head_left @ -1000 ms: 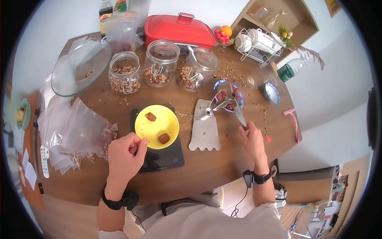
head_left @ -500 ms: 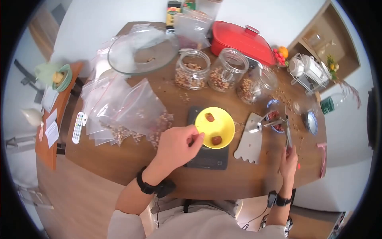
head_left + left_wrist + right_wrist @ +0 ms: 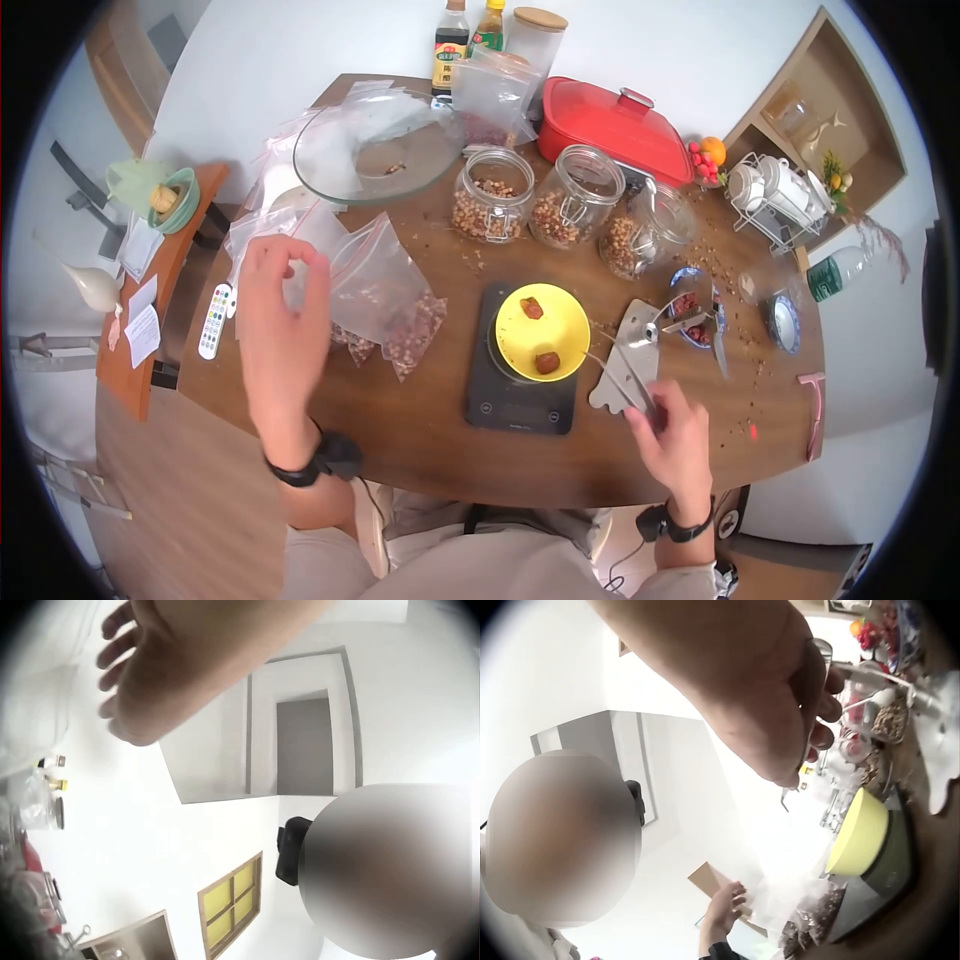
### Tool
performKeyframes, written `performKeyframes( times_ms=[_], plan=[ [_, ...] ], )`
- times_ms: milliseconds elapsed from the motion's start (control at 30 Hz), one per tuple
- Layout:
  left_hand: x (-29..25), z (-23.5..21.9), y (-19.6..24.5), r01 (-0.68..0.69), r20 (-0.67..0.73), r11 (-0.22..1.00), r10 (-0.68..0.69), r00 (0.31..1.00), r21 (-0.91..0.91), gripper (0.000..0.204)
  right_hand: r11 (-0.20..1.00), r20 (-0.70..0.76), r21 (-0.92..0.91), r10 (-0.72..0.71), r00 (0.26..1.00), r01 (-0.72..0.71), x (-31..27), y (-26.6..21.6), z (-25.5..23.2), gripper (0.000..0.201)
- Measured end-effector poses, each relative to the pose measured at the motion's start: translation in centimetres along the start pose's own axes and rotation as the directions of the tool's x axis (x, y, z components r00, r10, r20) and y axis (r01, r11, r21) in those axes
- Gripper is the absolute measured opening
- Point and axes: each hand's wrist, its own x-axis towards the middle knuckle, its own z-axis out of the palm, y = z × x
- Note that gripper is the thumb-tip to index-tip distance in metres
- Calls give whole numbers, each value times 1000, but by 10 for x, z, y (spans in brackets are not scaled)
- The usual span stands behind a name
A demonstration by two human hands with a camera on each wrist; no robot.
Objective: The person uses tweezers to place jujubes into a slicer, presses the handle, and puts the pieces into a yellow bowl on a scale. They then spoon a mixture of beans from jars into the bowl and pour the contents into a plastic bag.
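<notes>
My right hand (image 3: 675, 445) grips a pair of thin metal tongs (image 3: 628, 378), their two arms pointing up and left over the pale scallop-edged plate (image 3: 610, 385). Just left of the tips is a yellow bowl (image 3: 575, 345) on a black kitchen scale (image 3: 490, 390); two reddish-brown pieces lie in it. My left hand (image 3: 285, 330) is raised over the clear zip bags, fingers loosely curled, with nothing seen in them. In the right wrist view the left hand (image 3: 721, 909) hangs away from the yellow bowl (image 3: 860, 836). A blue-rimmed bowl (image 3: 682, 275) holds dark red pieces, with a metal utensil (image 3: 720, 352) lying across it.
Three glass jars (image 3: 492, 200) of nuts or beans stand behind the scale. Zip bags (image 3: 380, 270) and a glass lid (image 3: 370, 190) lie left. A red lidded cooker (image 3: 610, 115), a white remote (image 3: 213, 320), a small bowl (image 3: 783, 322) and a pink T-shaped tool (image 3: 815, 415) surround the work.
My left hand has left the yellow bowl's rim and moved left. My right hand has moved left from beside the blue-rimmed bowl toward the scalloped plate. The head view has swung left.
</notes>
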Motion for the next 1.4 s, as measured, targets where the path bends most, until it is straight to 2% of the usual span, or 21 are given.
performKeyframes(
  times_ms=[33,67,133,167,233,333,433,533,600,733,833,933,1033,1100,1200,1300,1400],
  plan=[
    [9,-5,-6,5,64,998,-9,998,65,7,995,3,-77,-65,998,65,12,-7,1,25],
    [16,-7,-16,28,190,999,-35,981,39,9,980,10,-151,-130,992,130,24,-12,4,26],
    [30,-1,-29,84,435,996,-75,897,-1,14,948,42,-246,-198,979,202,45,-22,9,28],
    [38,0,-27,91,578,996,-62,814,-23,16,940,62,-269,-201,978,210,54,-27,11,28],
    [52,1,-18,117,812,991,-21,583,-58,19,931,88,-295,-198,976,215,64,-31,14,28],
    [61,7,13,63,864,996,26,503,-67,24,926,112,-320,-173,979,200,73,-31,19,27],
    [66,7,42,-28,867,1000,10,499,5,27,914,152,-362,-137,979,184,77,-24,27,27],
    [49,15,39,-215,838,970,207,505,-110,32,909,165,-366,-148,975,200,84,-15,36,27],
    [43,18,45,-262,820,961,224,527,-94,37,903,200,-362,-168,965,232,89,-13,34,27],
    [28,31,49,-345,771,937,255,583,-49,49,935,130,-276,-196,972,225,87,-21,8,24],
    [29,32,56,-346,795,938,222,564,-17,55,969,137,-110,-206,969,221,86,-34,-22,23],
    [30,35,59,-358,796,934,215,566,2,56,965,49,-13,-260,964,261,82,-55,-37,24],
    [28,33,61,-412,769,911,259,585,6,50,924,66,0,-381,922,381,83,-64,-33,24],
    [27,34,60,-398,766,918,256,590,0,50,920,64,14,-392,918,392,85,-67,-26,25],
    [26,31,64,-401,775,915,226,590,37,50,916,27,64,-398,917,396,85,-63,-24,29],
    [25,29,68,-369,769,924,164,618,99,53,948,27,87,-311,950,307,79,-55,-38,31],
    [23,27,72,-337,764,933,123,634,129,55,964,141,-40,-254,957,262,78,-50,-45,25]
  ],
)
